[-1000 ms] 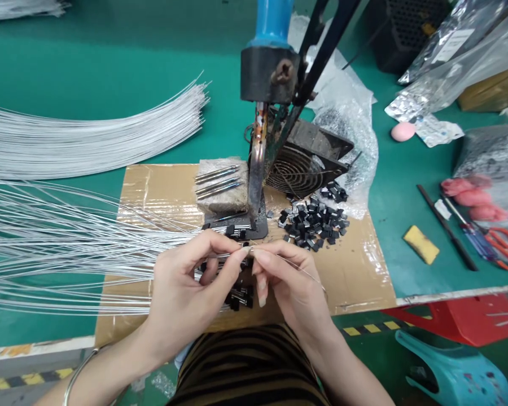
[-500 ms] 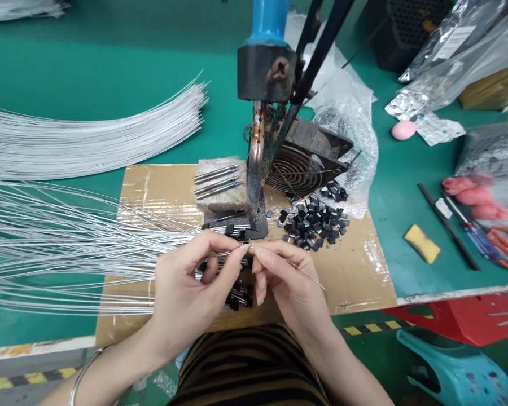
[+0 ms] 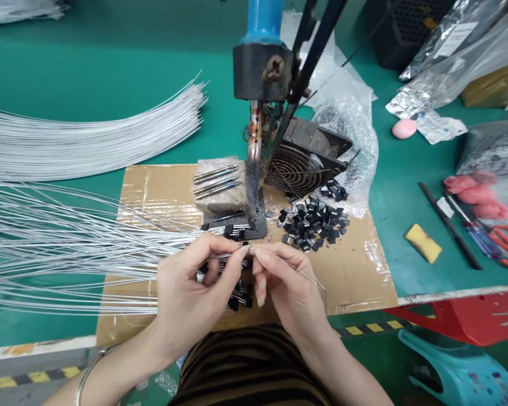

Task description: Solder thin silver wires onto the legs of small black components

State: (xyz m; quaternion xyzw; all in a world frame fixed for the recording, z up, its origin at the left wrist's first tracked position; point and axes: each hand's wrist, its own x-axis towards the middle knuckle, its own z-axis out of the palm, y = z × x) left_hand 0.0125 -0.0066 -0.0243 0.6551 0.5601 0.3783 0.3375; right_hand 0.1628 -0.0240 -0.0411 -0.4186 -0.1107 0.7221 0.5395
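Left hand (image 3: 192, 285) and right hand (image 3: 293, 282) brought almost together in narrow thumb-and-finger pinches, fingertips nearly meeting. In the left pinch, apparently a thin pale wire (image 3: 223, 256), coming from the side of the loose white wires (image 3: 63, 248); from the right pinch, a fine solder-like strand (image 3: 323, 286) trailing back over the hand. At the meeting point, just a tiny metallic glint, too small to identify. Location of both: just in front of the tip of the soldering iron (image 3: 258, 73), over the cardboard sheet (image 3: 359, 276) on the green worktop (image 3: 88, 62), with black-ended wires (image 3: 240, 296) partly hidden beneath.

Compared with half a second ago, next to no change: same pinches, same meeting point, nothing visibly let go or picked up. Seems to mean close, careful work still under way at the fingertips.

Against the frame of one second ago, a slight rightward shift of the left forearm (image 3: 131, 352) and bracelet (image 3: 86, 372). Also a small leftward slide of the soldering iron in view, probably from head movement. No evident change in the heap of black connector pieces (image 3: 315, 223) to the right.
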